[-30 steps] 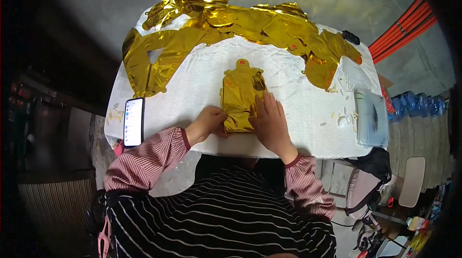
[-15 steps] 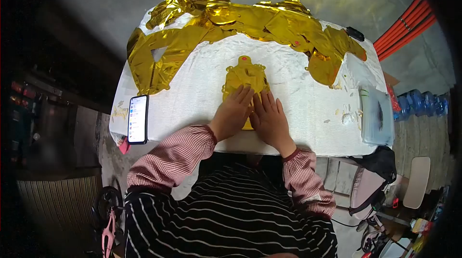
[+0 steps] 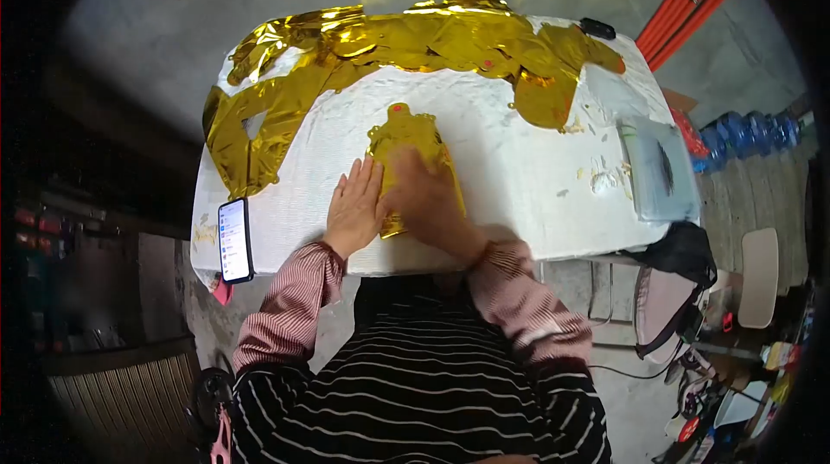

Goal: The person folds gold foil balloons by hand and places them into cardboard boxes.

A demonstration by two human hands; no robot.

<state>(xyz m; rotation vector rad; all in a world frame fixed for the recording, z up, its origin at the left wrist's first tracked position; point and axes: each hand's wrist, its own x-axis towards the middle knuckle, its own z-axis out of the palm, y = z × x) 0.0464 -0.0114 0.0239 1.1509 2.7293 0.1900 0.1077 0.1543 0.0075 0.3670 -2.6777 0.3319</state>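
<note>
The person is leaning over a table (image 3: 527, 161) covered in white and is pressing both hands onto a folded gold foil balloon (image 3: 403, 130). The balloon is lying flat near the middle of the near edge, with its narrow neck and red dot pointing toward the far edge.

The left hand (image 3: 353, 207) is resting palm down with the fingers straight and close together. It is sitting half on the white cover and half on the balloon's left edge, and it is holding nothing. The right hand (image 3: 425, 200) is lying over the lower middle of the balloon and is covering most of that end. It is blurring in the picture, so the spread of its fingers is not showing, but it is looking flat rather than closed around anything.

The foil is looking very light, thin and slick, and it is creasing and crinkling wherever it is lying. It would probably slide on the cover and tear or crumple under a hard pinch. The folded side edges or the neck seem the best places to hold it, with flat fingers rather than nails.

A heap of loose gold foil (image 3: 415, 36) is running along the far edge and down toward the left edge. A phone (image 3: 233, 239) is glowing at the near left corner. A clear plastic packet (image 3: 659, 172) is sitting by the right edge, well apart from the hands.
</note>
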